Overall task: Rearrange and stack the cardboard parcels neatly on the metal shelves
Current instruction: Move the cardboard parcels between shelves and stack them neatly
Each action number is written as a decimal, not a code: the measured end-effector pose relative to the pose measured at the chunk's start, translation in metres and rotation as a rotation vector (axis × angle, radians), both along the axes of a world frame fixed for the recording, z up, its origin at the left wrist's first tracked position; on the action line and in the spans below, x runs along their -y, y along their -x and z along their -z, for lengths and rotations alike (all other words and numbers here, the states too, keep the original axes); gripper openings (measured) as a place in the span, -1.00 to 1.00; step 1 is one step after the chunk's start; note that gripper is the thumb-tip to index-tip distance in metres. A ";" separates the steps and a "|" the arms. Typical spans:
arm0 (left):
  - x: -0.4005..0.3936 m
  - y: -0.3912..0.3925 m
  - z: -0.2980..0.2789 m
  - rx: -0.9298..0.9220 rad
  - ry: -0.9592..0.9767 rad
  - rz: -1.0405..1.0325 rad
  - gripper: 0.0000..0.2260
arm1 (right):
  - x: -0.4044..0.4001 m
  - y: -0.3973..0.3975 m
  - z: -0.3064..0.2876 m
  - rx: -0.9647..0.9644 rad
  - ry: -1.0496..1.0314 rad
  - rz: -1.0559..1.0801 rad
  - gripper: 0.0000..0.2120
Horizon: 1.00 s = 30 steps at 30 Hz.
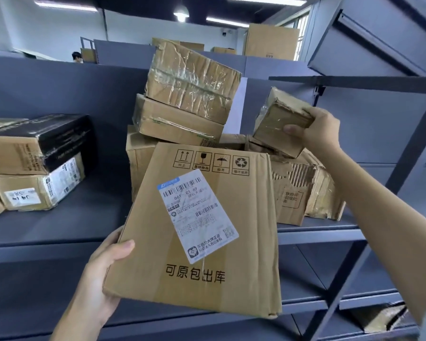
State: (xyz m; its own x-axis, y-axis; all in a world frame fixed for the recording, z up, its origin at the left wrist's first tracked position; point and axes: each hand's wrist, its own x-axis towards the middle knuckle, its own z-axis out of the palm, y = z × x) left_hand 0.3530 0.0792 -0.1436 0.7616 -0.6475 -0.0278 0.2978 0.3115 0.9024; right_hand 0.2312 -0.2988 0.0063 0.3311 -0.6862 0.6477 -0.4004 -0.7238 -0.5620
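Left hand grips flat labelled parcel by near-left edge | right hand pinches small crushed parcel | both seem light; support corners

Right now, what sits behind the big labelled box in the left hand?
Behind the big labelled box, a carton bears two tilted taped parcels; a torn box lies right. Their lower parts are hidden.

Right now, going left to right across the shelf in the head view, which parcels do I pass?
Black-wrapped box on a labelled box → leaning pile of taped boxes → small box gripped by the right hand → torn box.
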 end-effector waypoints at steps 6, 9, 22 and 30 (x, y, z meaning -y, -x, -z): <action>0.006 0.011 -0.008 0.028 0.006 0.035 -0.74 | -0.029 0.072 0.009 0.108 0.074 -0.006 -0.39; 0.015 0.024 -0.009 0.081 -0.019 0.101 -0.62 | -0.046 0.123 0.022 0.179 0.031 -0.009 -0.35; 0.095 0.136 0.015 0.046 -0.049 0.505 -0.49 | -0.159 0.311 0.091 0.091 0.128 0.196 -0.26; 0.134 0.229 0.044 -0.057 -0.124 0.769 -0.48 | -0.212 0.393 0.137 0.161 -0.064 0.407 -0.22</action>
